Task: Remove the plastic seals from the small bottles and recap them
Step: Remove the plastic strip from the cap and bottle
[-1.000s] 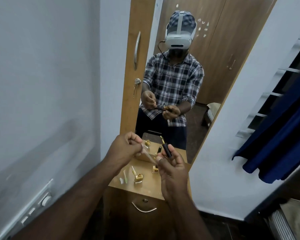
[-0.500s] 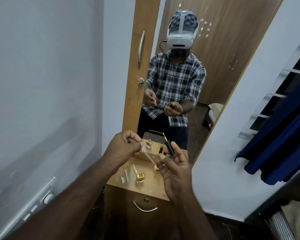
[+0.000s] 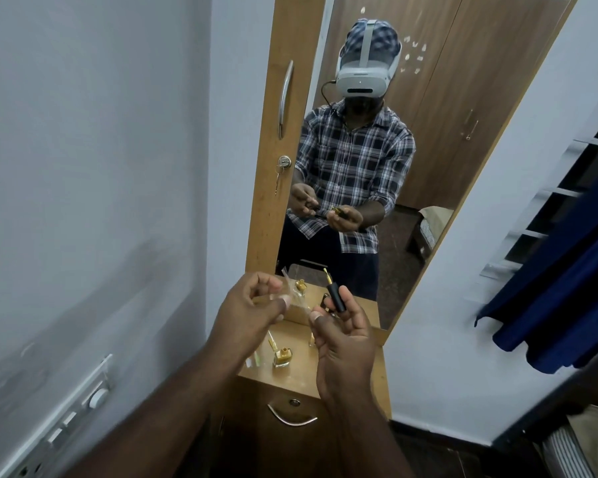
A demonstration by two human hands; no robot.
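Here, left hand [image 3: 252,307] raised, pinching clear plastic seal [image 3: 292,298], right hand [image 3: 342,334] gripping black bottle [image 3: 335,298] upright.

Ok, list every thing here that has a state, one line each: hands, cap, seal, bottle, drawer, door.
left hand: pinches the seal, in the air.
right hand: holds the cap in a finger grip.
cap: off its bottle, brush end up.
seal: clear plastic, peeled free, held up.
bottle: uncapped, upright on the cabinet top.
drawer: shut.
door: shut, key in the lock.
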